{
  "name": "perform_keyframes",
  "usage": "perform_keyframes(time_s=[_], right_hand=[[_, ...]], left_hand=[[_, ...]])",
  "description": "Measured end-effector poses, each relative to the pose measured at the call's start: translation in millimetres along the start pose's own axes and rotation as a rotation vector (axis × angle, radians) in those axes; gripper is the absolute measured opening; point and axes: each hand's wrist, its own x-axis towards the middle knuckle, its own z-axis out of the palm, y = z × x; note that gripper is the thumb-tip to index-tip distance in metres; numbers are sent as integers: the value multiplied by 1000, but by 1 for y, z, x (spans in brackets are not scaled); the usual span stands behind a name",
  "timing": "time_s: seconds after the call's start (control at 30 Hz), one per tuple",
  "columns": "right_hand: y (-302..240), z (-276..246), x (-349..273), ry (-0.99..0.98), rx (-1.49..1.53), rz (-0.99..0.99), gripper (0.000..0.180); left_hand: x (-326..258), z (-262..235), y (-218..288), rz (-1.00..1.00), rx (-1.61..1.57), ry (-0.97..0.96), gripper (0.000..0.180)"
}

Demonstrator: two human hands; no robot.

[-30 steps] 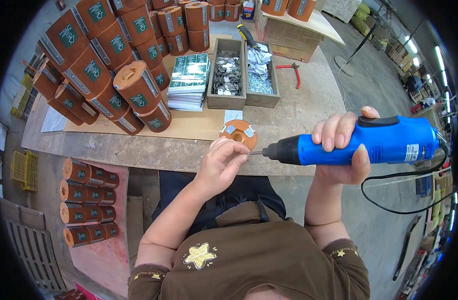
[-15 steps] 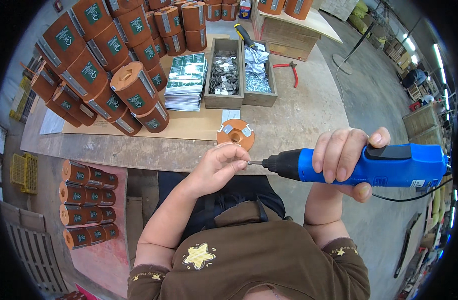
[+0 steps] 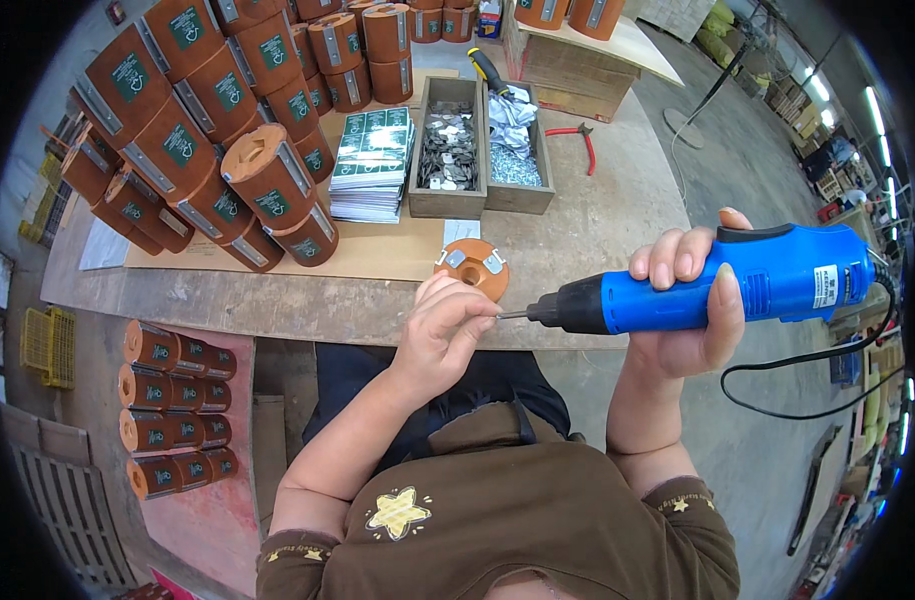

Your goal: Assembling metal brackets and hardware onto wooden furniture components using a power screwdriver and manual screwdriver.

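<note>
My right hand (image 3: 693, 290) is wrapped round a blue electric screwdriver (image 3: 668, 303), held level above the table's front edge with its bit pointing left. The thumb and forefinger of my left hand (image 3: 446, 325) pinch right at the bit's tip; whatever is between them is too small to make out. Just beyond the left fingertips, a round orange-brown wooden piece (image 3: 486, 281) stands on end, with a central hole and two grey metal plates on its top. The left fingers partly cover its near left side.
Stacks of brown cylinders (image 3: 178, 140) fill the table's left. Behind the wooden piece are a pile of green-and-white printed sheets (image 3: 368, 165), a wooden bin of metal plates (image 3: 448, 205), and another of small shiny parts (image 3: 518, 168). Red-handled pliers (image 3: 591, 152) lie farther right. A cord (image 3: 788, 415) trails from the screwdriver.
The screwdriver's rear end has swung up, so its bit now slopes slightly down to the left. My right hand has shifted its grip. The left hand keeps pinching at the tip.
</note>
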Motion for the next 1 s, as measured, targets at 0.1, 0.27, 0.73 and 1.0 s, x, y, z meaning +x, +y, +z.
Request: perform_keyframes(time_s=[0.1,0.27,0.73,1.0], right_hand=[[2,-2,-1,69,-47,2,46],[2,-9,-2,128,-23,-19,39],[-7,-19,2,116,2,-48,42],[-9,-20,1,113,-6,-58,42]], left_hand=[[-2,-2,-3,19,80,-20,10],[5,-6,8,98,331,90,26],[-6,-1,-11,191,788,-24,23],[7,-12,-16,237,792,7,15]])
